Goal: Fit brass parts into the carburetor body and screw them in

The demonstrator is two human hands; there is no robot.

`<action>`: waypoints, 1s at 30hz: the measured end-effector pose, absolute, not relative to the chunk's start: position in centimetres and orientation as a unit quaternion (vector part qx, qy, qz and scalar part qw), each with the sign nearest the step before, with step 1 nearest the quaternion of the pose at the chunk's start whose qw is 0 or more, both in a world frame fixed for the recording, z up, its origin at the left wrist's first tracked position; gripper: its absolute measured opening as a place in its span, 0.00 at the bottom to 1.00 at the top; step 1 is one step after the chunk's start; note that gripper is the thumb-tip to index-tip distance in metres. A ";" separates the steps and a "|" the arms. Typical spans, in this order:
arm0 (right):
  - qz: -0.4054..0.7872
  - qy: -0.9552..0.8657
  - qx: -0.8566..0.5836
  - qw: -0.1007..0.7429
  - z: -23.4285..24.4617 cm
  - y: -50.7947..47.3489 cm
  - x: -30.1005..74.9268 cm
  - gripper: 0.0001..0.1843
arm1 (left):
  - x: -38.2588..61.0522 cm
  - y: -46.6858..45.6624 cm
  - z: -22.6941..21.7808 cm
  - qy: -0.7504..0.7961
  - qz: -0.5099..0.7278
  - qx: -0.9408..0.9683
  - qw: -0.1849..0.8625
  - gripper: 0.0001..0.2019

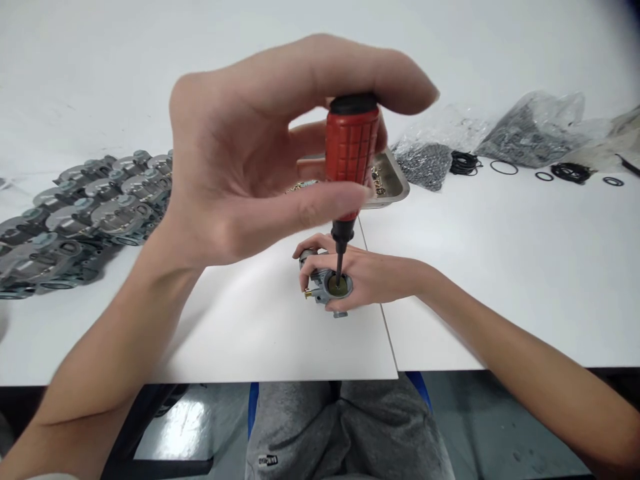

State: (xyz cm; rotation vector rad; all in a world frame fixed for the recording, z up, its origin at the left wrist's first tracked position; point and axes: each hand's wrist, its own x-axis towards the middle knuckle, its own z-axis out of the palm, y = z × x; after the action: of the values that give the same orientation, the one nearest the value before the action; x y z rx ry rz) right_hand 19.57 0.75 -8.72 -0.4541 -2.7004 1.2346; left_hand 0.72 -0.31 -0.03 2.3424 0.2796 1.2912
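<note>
My left hand (240, 160) is raised close to the camera, its fingers wrapped round the red handle of a screwdriver (351, 143). The forefinger lies across the handle's black top end. The screwdriver's dark shaft points down, its tip against the brass-coloured disc inside the round bore of a carburetor (321, 293). On the white table, my right hand (363, 273) grips that grey metal carburetor, fingers over its far side and thumb along the near side. A small brass fitting sticks out at the carburetor's left. My right palm hides part of the body.
Several carburetors (100, 200) stand in rows at the left. Behind the screwdriver is a metal tray (400, 190) with small brass parts. Plastic bags of small metal parts (533, 130) and black rubber rings (570, 173) lie at the back right. A seam (383, 320) crosses the table.
</note>
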 end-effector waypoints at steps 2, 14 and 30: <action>0.413 -0.896 -0.149 0.068 -8.7 0.7 19.6 0.18 | 0.8 -0.3 0.0 0.108 0.506 0.831 0.206 0.26; 0.406 -0.900 -0.142 0.075 -8.9 0.8 19.6 0.18 | 1.0 -0.8 0.8 0.153 0.509 0.807 0.258 0.25; 0.411 -0.896 -0.149 0.077 -8.8 0.6 19.6 0.19 | 1.4 -1.2 0.7 0.120 0.524 0.801 0.264 0.27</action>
State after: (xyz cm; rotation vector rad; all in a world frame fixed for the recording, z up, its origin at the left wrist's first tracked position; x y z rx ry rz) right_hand 19.60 0.65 -8.79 -0.4466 -2.6857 1.2301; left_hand 1.44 -1.24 0.66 2.1651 0.3250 1.4173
